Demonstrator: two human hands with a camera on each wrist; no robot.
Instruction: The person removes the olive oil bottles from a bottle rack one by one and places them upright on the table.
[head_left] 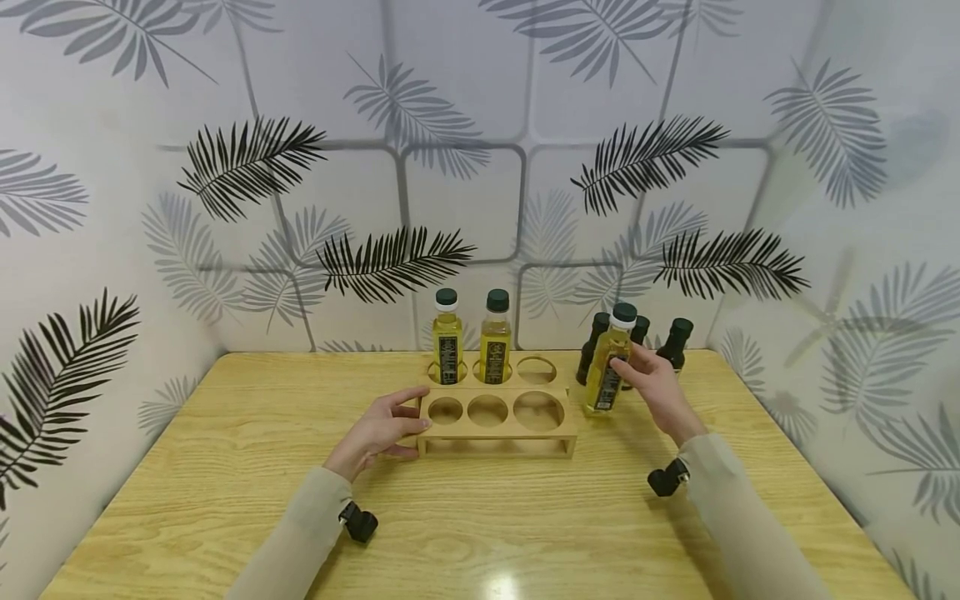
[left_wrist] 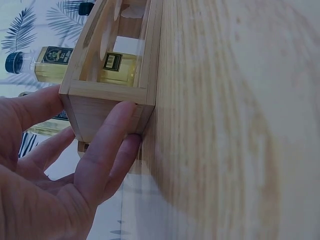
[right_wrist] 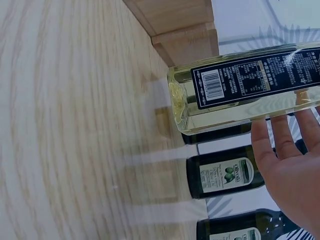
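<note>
A tilted bottle of yellow oil (head_left: 606, 377) is pinched between your right hand's (head_left: 658, 385) thumb and fingers, just right of the wooden rack (head_left: 502, 432). Your left hand (head_left: 382, 428), fingers spread, touches the rack's left end. A loosened pinch could drop the bottle; a wide sweep might topple the dark bottles (head_left: 678, 337) behind. Its black label (right_wrist: 257, 77) carries a barcode and tiny print; one pale label (right_wrist: 226, 175) shows olives, seemingly "Oliv…".

From farther back, the head view looks forward and down. Wrist views sit close, sideways — all show the rack (head_left: 498, 432).
</note>
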